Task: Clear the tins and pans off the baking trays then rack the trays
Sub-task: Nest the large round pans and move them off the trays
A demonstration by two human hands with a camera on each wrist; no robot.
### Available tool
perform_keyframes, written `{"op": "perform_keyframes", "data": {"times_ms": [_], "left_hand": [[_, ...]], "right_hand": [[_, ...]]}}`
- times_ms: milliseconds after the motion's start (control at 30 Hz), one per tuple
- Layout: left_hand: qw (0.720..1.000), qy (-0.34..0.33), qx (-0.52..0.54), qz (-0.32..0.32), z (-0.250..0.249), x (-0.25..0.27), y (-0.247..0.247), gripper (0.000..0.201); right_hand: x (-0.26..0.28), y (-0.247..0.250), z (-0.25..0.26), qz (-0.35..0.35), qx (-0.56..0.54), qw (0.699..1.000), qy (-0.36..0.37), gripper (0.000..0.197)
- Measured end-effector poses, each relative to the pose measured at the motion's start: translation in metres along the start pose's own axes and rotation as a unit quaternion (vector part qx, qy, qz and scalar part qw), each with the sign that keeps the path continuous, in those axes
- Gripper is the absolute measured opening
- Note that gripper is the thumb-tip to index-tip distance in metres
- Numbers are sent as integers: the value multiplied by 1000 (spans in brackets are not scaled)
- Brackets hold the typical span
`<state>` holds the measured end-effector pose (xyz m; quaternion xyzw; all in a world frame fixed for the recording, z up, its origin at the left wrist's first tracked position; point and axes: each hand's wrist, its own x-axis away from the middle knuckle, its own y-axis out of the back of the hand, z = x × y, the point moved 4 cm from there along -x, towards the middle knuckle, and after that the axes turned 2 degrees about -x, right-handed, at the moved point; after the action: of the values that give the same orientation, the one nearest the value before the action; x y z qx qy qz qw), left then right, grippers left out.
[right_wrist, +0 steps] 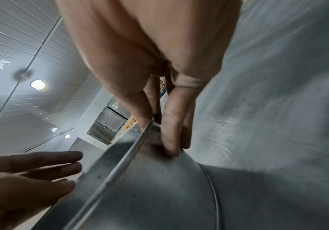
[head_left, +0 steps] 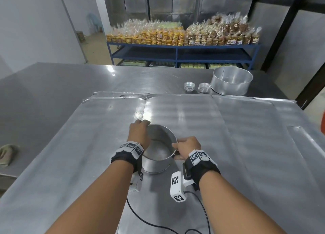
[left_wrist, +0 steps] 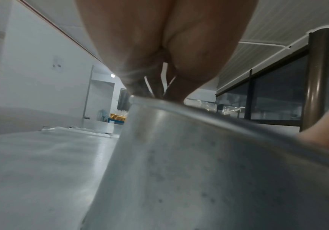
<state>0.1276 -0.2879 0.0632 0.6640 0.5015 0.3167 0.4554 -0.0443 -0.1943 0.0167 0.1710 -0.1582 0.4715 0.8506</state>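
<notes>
Head view: a round deep cake pan [head_left: 159,150] sits at the centre of the frame on one of the flat baking trays [head_left: 246,128] that cover the steel table [head_left: 52,85]. The left hand [head_left: 139,134] curls over the pan's far-left rim; the right hand [head_left: 186,146] pinches the near-right rim. A larger round pan [head_left: 232,80] and two stacks of small tart tins [head_left: 197,87] already stand off the trays at the upper right. Judging from this, a two-point rim hold on thin smooth metal could let the pan swing or slip on lifting.

Left wrist view: the pan wall [left_wrist: 199,171] fills the lower frame, the left hand's fingers [left_wrist: 171,87] hooked over its rim at the centre. How firm the hold is cannot be told.

Right wrist view: thumb and fingers [right_wrist: 171,124] clamp the rolled rim [right_wrist: 120,163] mid-frame; the left hand's fingers [right_wrist: 41,163], lower left, look fairly straight here. If they only rest there, the pan may tip toward them.
</notes>
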Motion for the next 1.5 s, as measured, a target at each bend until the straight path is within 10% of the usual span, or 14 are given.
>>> {"op": "perform_keyframes", "data": {"times_ms": [333, 733, 1167, 1500], "left_hand": [[985, 143, -81, 54, -27, 18, 11, 16], [994, 60, 84, 44, -95, 10, -21, 17], [954, 21, 280, 103, -193, -32, -62, 23], [877, 47, 466, 104, -336, -105, -131, 23]], "right_hand": [[-10, 35, -22, 22, -42, 999, 3, 21], [-20, 114, -11, -90, -70, 981, 154, 44], [-32, 226, 28, -252, -18, 945, 209, 23], [-121, 343, 66, -159, -231, 946, 163, 51]]}}
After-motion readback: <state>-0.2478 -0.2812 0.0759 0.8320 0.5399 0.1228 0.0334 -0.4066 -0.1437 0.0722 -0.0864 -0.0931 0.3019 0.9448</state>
